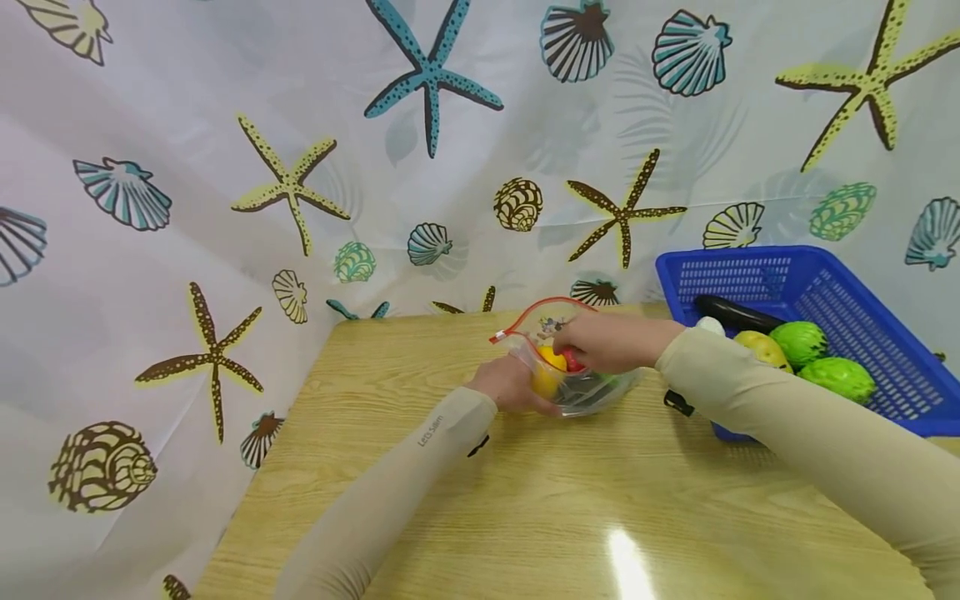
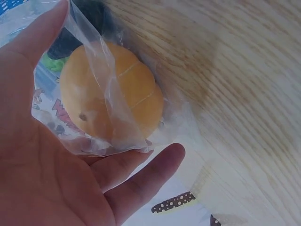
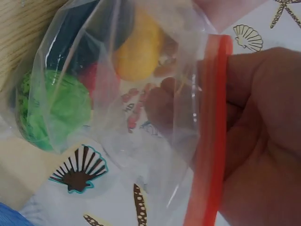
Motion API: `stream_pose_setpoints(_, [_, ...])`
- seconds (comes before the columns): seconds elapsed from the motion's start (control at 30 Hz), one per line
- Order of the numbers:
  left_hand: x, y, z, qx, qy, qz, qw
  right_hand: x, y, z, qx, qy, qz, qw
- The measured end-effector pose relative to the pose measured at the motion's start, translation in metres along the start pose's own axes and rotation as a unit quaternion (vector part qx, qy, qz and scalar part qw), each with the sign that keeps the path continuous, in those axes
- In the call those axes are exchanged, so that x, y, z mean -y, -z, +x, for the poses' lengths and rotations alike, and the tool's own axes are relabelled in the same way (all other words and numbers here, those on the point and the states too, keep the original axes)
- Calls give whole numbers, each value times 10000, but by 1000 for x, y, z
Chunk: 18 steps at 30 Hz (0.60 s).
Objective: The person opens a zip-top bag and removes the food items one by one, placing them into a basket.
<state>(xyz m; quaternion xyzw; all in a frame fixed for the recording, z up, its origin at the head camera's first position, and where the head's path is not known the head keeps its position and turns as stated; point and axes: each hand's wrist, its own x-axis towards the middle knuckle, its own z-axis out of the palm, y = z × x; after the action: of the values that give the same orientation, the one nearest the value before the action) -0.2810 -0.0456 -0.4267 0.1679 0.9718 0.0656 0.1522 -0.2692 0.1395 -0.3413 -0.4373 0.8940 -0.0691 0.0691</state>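
A clear zip bag (image 1: 600,400) with a red slider edge stands partly open on the table. Inside it are an orange-yellow round fruit (image 2: 113,94), a bumpy green ball-shaped vegetable (image 3: 56,108), something red (image 3: 99,84) and a dark rounded item (image 3: 75,33) whose kind is unclear. My left hand (image 1: 512,385) holds the bag's left side, thumb along the plastic and fingers behind it, beside the orange-yellow fruit. My right hand (image 1: 611,342) reaches through the mouth. Its fingers are loosely bent inside the bag, close to the fruit, and seem to grip nothing.
A blue plastic basket (image 1: 817,258) stands on the right of the wooden table (image 1: 420,517). It holds a dark eggplant (image 1: 738,315), a yellow potato-like item (image 1: 763,350), green cabbage-like items (image 1: 836,379) and something white (image 1: 710,326). A shell-patterned curtain (image 1: 465,192) hangs behind.
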Motion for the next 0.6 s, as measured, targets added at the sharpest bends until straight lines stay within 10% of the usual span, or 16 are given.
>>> stream_pose_setpoints(0.6, [3,-6,5,-53,27,-139,9999,-35,-25,21,879,-710,25,9936])
